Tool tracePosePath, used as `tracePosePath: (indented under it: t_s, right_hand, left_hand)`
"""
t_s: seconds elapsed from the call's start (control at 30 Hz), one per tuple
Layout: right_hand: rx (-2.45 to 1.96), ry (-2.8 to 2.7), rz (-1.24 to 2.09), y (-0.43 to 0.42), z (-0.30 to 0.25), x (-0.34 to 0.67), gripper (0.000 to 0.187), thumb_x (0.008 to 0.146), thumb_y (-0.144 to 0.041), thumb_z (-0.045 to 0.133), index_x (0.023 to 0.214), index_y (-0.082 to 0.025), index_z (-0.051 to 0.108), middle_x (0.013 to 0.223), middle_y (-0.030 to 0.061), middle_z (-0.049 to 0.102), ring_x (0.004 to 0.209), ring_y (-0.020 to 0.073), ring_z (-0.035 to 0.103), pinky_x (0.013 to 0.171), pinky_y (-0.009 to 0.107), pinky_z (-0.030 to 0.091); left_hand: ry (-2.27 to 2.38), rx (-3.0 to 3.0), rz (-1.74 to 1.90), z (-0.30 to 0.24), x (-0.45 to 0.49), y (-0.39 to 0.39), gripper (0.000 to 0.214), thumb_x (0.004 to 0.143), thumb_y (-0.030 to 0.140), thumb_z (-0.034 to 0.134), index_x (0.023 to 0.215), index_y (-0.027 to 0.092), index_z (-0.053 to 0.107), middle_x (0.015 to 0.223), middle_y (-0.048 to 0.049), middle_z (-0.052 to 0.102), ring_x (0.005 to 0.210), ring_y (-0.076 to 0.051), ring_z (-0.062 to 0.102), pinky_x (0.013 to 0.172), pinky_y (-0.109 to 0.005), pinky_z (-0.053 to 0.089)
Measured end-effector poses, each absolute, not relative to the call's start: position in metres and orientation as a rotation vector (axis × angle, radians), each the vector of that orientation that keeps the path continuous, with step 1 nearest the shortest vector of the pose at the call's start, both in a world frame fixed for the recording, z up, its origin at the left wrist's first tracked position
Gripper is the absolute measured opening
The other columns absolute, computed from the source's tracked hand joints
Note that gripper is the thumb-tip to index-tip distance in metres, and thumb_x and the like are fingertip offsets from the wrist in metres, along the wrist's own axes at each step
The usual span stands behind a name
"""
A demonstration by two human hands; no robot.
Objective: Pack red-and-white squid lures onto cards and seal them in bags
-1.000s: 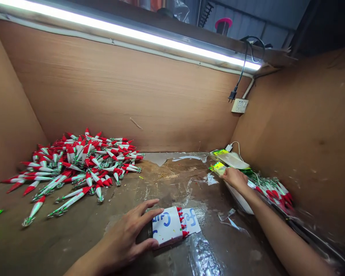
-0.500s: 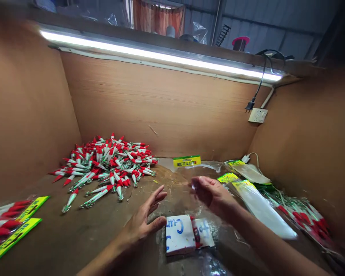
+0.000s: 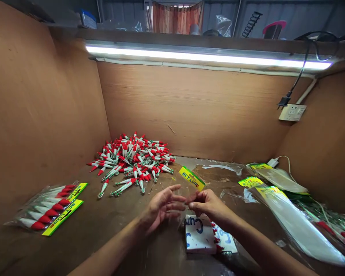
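Observation:
My right hand [image 3: 211, 207] has thumb and fingertips pinched together at the lower end of a clear plastic bag with a yellow and green BCT LURE header card [image 3: 191, 178]. The bag is hard to see, and its card tilts down to the right. Facing it, my left hand [image 3: 165, 207] is open, fingers apart, close to the right fingertips. Just below the hands lies a white block with blue handwriting [image 3: 199, 234]. Several red lure tips [image 3: 217, 239] show in a row across a gap in it.
A heap of red and white lures [image 3: 132, 157] is at the back left. Packed lure bags [image 3: 50, 207] lie at the left. Flat clear bags [image 3: 299, 218] and more lures [image 3: 333, 226] are on the right. A black plug [image 3: 284, 100] hangs by a wall socket [image 3: 292, 112].
The BCT LURE bag has gone from lying level at the back to tilted, pinched in my right hand. My left hand has moved toward the right hand. The view has turned left.

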State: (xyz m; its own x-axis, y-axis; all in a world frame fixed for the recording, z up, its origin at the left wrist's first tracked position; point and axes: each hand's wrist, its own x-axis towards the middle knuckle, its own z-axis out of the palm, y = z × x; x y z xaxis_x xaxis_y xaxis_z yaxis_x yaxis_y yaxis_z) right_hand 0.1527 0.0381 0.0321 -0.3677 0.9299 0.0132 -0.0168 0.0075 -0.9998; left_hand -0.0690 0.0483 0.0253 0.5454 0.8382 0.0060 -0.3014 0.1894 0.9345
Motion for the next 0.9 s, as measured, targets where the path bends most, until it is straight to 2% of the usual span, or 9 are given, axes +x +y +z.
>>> tracePosePath:
  t_s: [0.1, 0.17, 0.27, 0.37, 0.47, 0.63, 0.77, 0.83, 0.9]
  right_hand:
    - [-1.009, -1.524, 1.507, 0.040, 0.040, 0.157, 0.017, 0.069, -0.029, 0.071, 0.076, -0.014, 0.069, 0.060, -0.0030, 0.057, 0.051, 0.0081, 0.044, 0.051, 0.022, 0.035]
    - [-1.014, -1.566, 1.574, 0.039, 0.046, 0.158, 0.013, 0.070, -0.027, 0.068, 0.074, -0.016, 0.065, 0.056, -0.0042, 0.054, 0.050, 0.0085, 0.044, 0.051, 0.022, 0.035]
    - [-0.987, -1.559, 1.596, 0.034, 0.054, 0.158, 0.018, 0.076, -0.034, 0.069, 0.076, -0.016, 0.064, 0.060, -0.0028, 0.058, 0.053, 0.0095, 0.048, 0.056, 0.023, 0.039]
    - [-0.943, -1.491, 1.563, 0.028, 0.055, 0.155, 0.032, 0.082, -0.045, 0.069, 0.099, -0.017, 0.068, 0.085, 0.0026, 0.068, 0.070, 0.0119, 0.057, 0.068, 0.025, 0.044]
    - [-0.936, -1.499, 1.642, 0.024, 0.044, 0.148, 0.049, 0.074, -0.042, 0.079, 0.116, -0.020, 0.065, 0.094, 0.0032, 0.070, 0.076, 0.0133, 0.060, 0.071, 0.026, 0.044]
    - [-1.031, -1.485, 1.461, 0.037, 0.026, 0.144, 0.025, 0.067, -0.035, 0.080, 0.075, -0.015, 0.068, 0.065, -0.0019, 0.060, 0.056, 0.0093, 0.048, 0.056, 0.023, 0.037]
    - [-1.096, -1.315, 1.112, 0.050, 0.034, 0.161, 0.026, 0.070, -0.040, 0.076, 0.078, -0.018, 0.064, 0.068, -0.0022, 0.057, 0.058, 0.0111, 0.047, 0.055, 0.025, 0.041]
    - [-1.120, -1.292, 0.886, 0.047, 0.041, 0.165, 0.028, 0.074, -0.044, 0.074, 0.080, -0.019, 0.063, 0.070, -0.0010, 0.057, 0.059, 0.0124, 0.048, 0.054, 0.025, 0.041]
    - [-1.094, -1.305, 0.877, 0.036, 0.045, 0.160, 0.031, 0.080, -0.049, 0.069, 0.078, -0.019, 0.063, 0.067, 0.0000, 0.058, 0.056, 0.0126, 0.048, 0.052, 0.025, 0.040]
  left_hand:
    - [0.649, 1.374, 0.847, 0.024, -0.068, 0.047, 0.051, 0.070, 0.046, 0.082, 0.111, 0.018, 0.069, 0.104, -0.0100, 0.070, 0.095, -0.023, 0.064, 0.082, -0.030, 0.047]
    - [0.671, 1.459, 0.817, 0.020, -0.067, 0.047, 0.041, 0.069, 0.043, 0.083, 0.099, 0.016, 0.074, 0.098, -0.0091, 0.072, 0.088, -0.021, 0.065, 0.076, -0.027, 0.046]
    - [0.733, 1.450, 0.783, 0.015, -0.064, 0.048, 0.032, 0.070, 0.041, 0.083, 0.085, 0.014, 0.076, 0.074, -0.0067, 0.072, 0.066, -0.016, 0.063, 0.063, -0.024, 0.043]
    - [0.803, 1.277, 0.991, 0.012, -0.061, 0.049, 0.031, 0.069, 0.043, 0.084, 0.076, 0.014, 0.074, 0.063, -0.0035, 0.069, 0.053, -0.011, 0.057, 0.055, -0.021, 0.040]
    - [0.846, 1.084, 1.202, 0.011, -0.060, 0.050, 0.032, 0.068, 0.042, 0.086, 0.072, 0.014, 0.070, 0.065, -0.0021, 0.069, 0.055, -0.009, 0.057, 0.056, -0.018, 0.041]
    - [0.882, 1.003, 1.224, 0.013, -0.061, 0.049, 0.032, 0.068, 0.043, 0.086, 0.074, 0.015, 0.071, 0.073, -0.0030, 0.072, 0.065, -0.011, 0.063, 0.066, -0.020, 0.047]
    - [0.902, 0.958, 1.120, 0.013, -0.062, 0.049, 0.035, 0.074, 0.050, 0.079, 0.082, 0.016, 0.075, 0.086, -0.0075, 0.075, 0.079, -0.015, 0.069, 0.071, -0.022, 0.050]
    - [0.914, 0.937, 1.194, 0.012, -0.062, 0.051, 0.036, 0.072, 0.050, 0.081, 0.084, 0.016, 0.076, 0.087, -0.0078, 0.076, 0.078, -0.016, 0.069, 0.072, -0.023, 0.051]
    - [0.940, 0.944, 1.360, 0.010, -0.061, 0.053, 0.038, 0.067, 0.050, 0.084, 0.080, 0.015, 0.075, 0.082, -0.0072, 0.075, 0.075, -0.017, 0.070, 0.071, -0.025, 0.053]
